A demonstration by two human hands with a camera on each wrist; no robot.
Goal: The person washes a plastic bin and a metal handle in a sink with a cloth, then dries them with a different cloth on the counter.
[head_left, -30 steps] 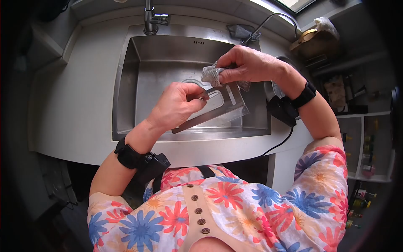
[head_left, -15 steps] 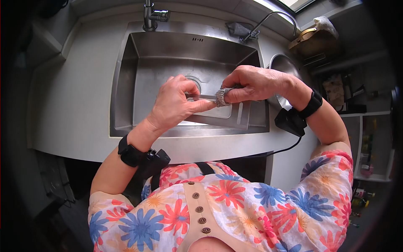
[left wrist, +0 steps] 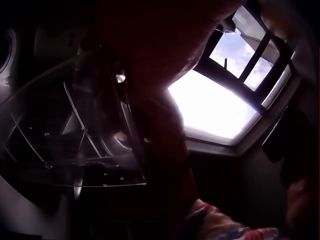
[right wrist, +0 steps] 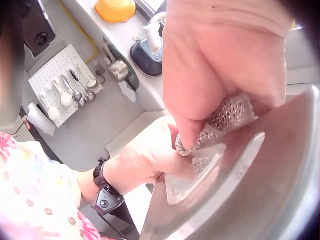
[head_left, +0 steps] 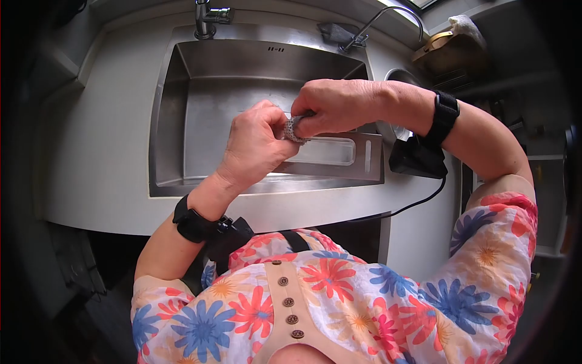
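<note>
Over the sink, my left hand [head_left: 251, 145] grips the left end of a grey-brown panel [head_left: 327, 171] with a long clear window [head_left: 330, 151] and a narrow slot. In the left wrist view, clear ribbed plastic [left wrist: 40, 145] with drops on it shows beside the dark hand. My right hand [head_left: 339, 106] pinches a grey mesh scrubbing cloth [head_left: 293, 130], bunched at the panel's upper edge right by the left fingers. Close up in the right wrist view, the cloth [right wrist: 227, 116] lies between the right fingers and the panel [right wrist: 250, 185]. My left fingertips are partly hidden.
The steel sink [head_left: 200, 115] lies below both hands. Behind it stand a tap [head_left: 204, 23] and a thin curved spout [head_left: 394, 9], with a grey cloth [head_left: 336, 33] between them. A metal bowl [head_left: 401, 75] sits right of the sink, and a black cable [head_left: 418, 206] crosses the counter.
The right hand first came down with the cloth to the panel's edge, then moved left against the left hand. The panel has turned more level and shifted right.
</note>
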